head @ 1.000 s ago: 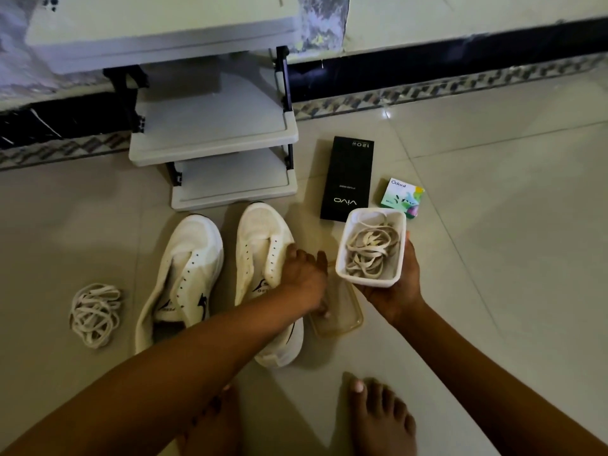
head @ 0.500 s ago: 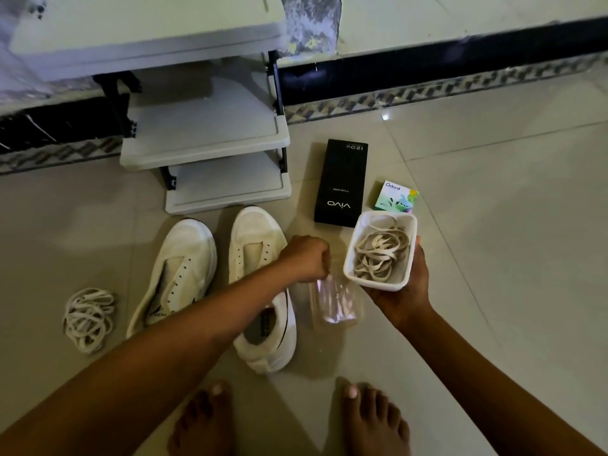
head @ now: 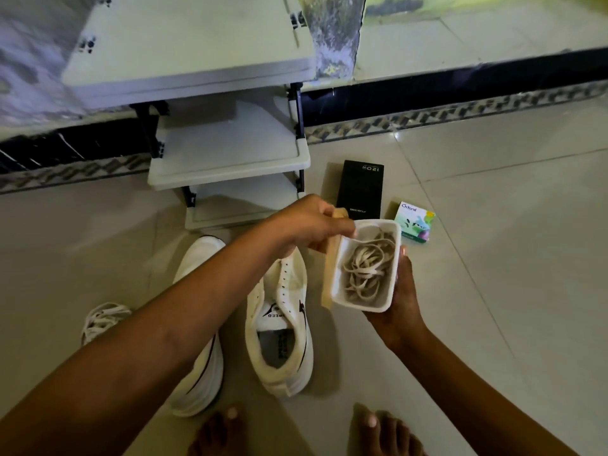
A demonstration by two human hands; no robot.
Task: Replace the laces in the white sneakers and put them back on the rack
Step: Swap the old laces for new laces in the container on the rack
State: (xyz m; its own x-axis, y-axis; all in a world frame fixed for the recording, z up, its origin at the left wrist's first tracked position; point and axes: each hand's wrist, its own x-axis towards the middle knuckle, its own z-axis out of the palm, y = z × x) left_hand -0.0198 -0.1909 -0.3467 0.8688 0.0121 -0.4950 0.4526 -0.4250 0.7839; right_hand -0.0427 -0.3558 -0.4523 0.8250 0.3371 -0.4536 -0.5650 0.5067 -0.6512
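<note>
A grey three-tier shoe rack (head: 230,159) stands against the wall on a pale tiled floor (head: 493,291). Just before its lowest shelf, a pair of white sneakers (head: 281,324) lies side by side, toes toward the rack. The shoe in plain view shows bare eyelets, while the person's left forearm crosses the other and hides much of it. The right hand (head: 403,301) cradles a white container (head: 394,258) from beneath, thumb on its rim, beside the sneakers; a tangle of flat laces (head: 365,268) fills it. The left hand (head: 306,225) grasps a translucent lid (head: 327,281), held on edge against the container's left side. Two bare feet (head: 385,432) show at the bottom edge. A black box (head: 360,189) lies beyond the hands, a second bundle of laces (head: 105,315) lies left of the shoes, and a small green-and-white carton (head: 416,222) sits just right of the black box.
</note>
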